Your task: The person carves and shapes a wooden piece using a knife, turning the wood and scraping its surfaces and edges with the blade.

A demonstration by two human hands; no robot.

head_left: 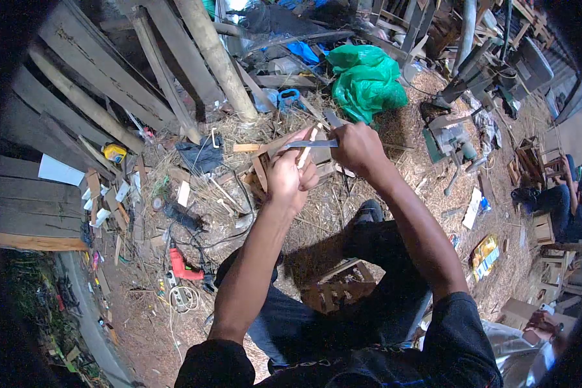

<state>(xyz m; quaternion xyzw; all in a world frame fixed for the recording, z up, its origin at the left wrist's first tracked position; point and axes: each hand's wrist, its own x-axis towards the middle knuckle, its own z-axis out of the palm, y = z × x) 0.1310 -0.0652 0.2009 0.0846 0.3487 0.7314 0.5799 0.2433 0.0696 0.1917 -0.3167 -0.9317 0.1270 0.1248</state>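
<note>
My left hand (290,176) is closed around a slim, pale wooden stick (304,155), which points up and away from me. A knife (321,143) is gripped in my right hand (359,147). Its blade reaches leftward across the stick, above my left fingers. Whether the edge is cutting into the wood cannot be made out. Just beyond both hands are wooden boards (260,169) and scraps on the shaving-covered ground. The knife's handle is hidden inside my right fist.
A red power drill (183,265) lies at the left on the ground, near a coiled white cord (183,299). Ahead sits a green plastic bag (367,83). Leaning planks (97,68) line the upper left. A machine (451,139) stands at right, with another person (566,200) beyond.
</note>
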